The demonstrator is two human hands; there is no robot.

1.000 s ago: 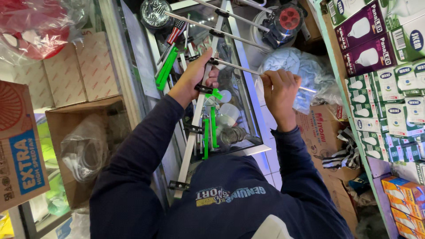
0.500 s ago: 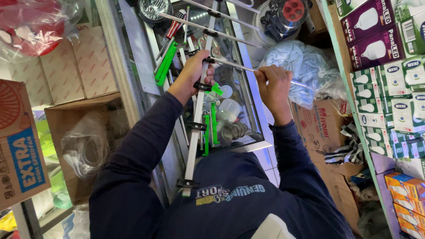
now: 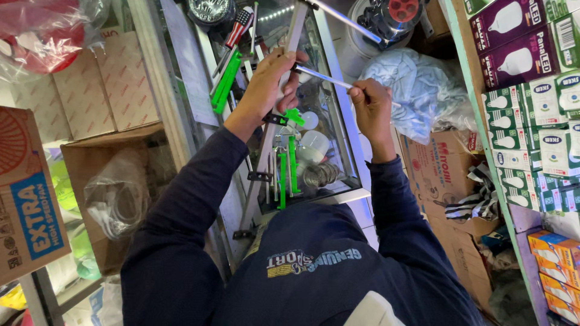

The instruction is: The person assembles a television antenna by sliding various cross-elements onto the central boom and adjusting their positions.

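My left hand (image 3: 270, 86) is closed around a long silver metal bar (image 3: 264, 158) with black brackets, which runs from near my chest up over a glass display case (image 3: 338, 151). A thin silver rod (image 3: 323, 76) branches off the bar at my left fingers, and my right hand (image 3: 370, 107) pinches its other end. A second thin rod (image 3: 345, 19) sticks out from the bar's top end. Both arms are in dark blue sleeves.
Inside the glass case lie green tools (image 3: 289, 166), white bulbs (image 3: 314, 145) and a wire coil. A green-handled tool (image 3: 225, 81) lies on top. Shelves of bulb boxes (image 3: 531, 115) stand at the right, cardboard boxes (image 3: 115, 181) at the left, a blue plastic bag (image 3: 417, 90) beyond the case.
Both hands have slid farther up along the bar and sit closer together. The thin rod between them has swung to a steeper slant.
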